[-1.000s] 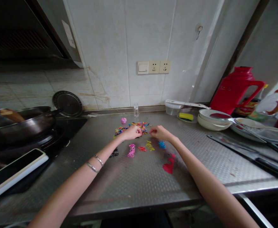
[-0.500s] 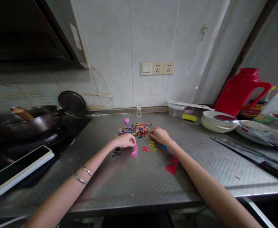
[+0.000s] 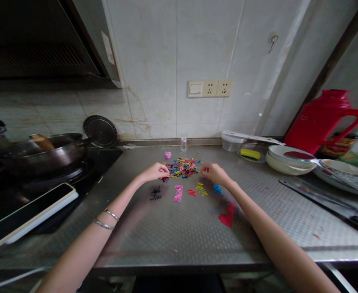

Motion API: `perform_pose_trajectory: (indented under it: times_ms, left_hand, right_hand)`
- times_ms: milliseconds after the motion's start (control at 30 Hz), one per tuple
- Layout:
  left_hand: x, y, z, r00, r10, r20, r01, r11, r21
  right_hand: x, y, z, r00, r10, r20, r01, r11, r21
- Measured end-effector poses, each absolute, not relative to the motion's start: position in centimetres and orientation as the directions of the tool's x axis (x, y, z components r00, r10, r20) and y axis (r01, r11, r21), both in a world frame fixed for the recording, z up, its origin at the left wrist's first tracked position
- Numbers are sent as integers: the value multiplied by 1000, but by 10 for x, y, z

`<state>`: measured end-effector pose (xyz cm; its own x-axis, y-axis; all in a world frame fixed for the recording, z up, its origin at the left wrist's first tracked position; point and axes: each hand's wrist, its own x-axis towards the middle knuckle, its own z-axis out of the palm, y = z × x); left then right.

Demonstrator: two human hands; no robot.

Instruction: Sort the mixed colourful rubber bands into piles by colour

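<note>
A heap of small multicoloured rubber bands (image 3: 183,167) lies on the metal counter. At its left edge is my left hand (image 3: 157,171), fingertips pinched together; what they hold, if anything, is too small to make out. Against the heap's right side, my right hand (image 3: 214,173) has its fingers closed, with a bit of yellow band at the tips. Nearer to me, bands lie in separate clusters by colour: black bands (image 3: 156,193), pink bands (image 3: 178,193), orange-red bands (image 3: 192,192), yellow bands (image 3: 201,189) and blue bands (image 3: 217,189).
Behind the heap are a pink lump (image 3: 167,155) and a small clear bottle (image 3: 183,143). A torn red piece (image 3: 227,215) lies by my right forearm. Left: a pan (image 3: 44,156) and a phone-like device (image 3: 29,215). Right: bowls (image 3: 288,162), a knife (image 3: 319,203), a red thermos (image 3: 322,118).
My left hand has moved from the pink cluster up and left to the heap's left edge. My right hand stays at the heap's right side. The view has shifted slightly.
</note>
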<state>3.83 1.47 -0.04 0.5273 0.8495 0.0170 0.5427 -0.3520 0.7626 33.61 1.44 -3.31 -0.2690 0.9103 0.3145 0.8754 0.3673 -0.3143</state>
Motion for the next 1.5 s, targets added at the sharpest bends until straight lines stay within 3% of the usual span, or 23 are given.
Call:
perform_pose_trajectory:
  times_ms: [200,433,700,1300,1400,1500]
  left_hand:
    - [23,28,-9,350,933,80,565,-278,777]
    - [23,30,-17,372,926,64,605,-294,740]
    - [21,27,-16,522,852,-23,632,-368,682]
    - [11,21,8,516,857,-4,604,-360,712]
    - [3,15,15,545,835,-68,620,-347,704]
    - [-5,8,14,623,748,-229,643,-324,693]
  right_hand:
    - [345,17,-26,-440,885,151,737,452,-502]
    - [345,12,-22,-516,856,-40,707,399,-584]
    - [344,12,-22,-495,866,66,714,449,-538]
    - [338,12,-26,-500,855,139,729,502,-465]
    - [337,11,-27,-506,850,146,726,511,-460]
    - [336,11,-28,-503,852,148,729,510,-457]
